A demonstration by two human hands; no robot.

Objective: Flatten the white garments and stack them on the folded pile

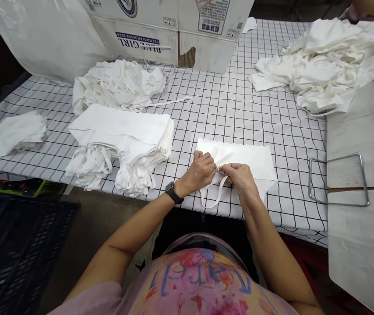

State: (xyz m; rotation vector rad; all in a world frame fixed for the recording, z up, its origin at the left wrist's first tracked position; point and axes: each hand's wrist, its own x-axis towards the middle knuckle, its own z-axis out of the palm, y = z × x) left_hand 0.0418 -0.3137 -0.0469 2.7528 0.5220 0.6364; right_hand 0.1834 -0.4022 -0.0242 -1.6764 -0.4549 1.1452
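A white strapped garment (249,158), which looks like a camisole, lies folded flat near the table's front edge. Above its middle, my left hand (203,168) is closed in a pinch on its fabric or strap. Fingertip to fingertip with it, my right hand (239,176) pinches the same spot. The exact bit between the fingers is too small to make out. One thin strap (219,197) loops down toward the table edge below the hands. A neat stack of the same white garments (124,127) sits to the left, straps bunched at its front.
A loose white heap (118,85) lies behind the stack, and a larger garment pile (334,65) at the back right. Farther left is a small pile (19,131). A carton (203,48) stands at the back. Wire frame (338,203) and cardboard (361,245) lie right.
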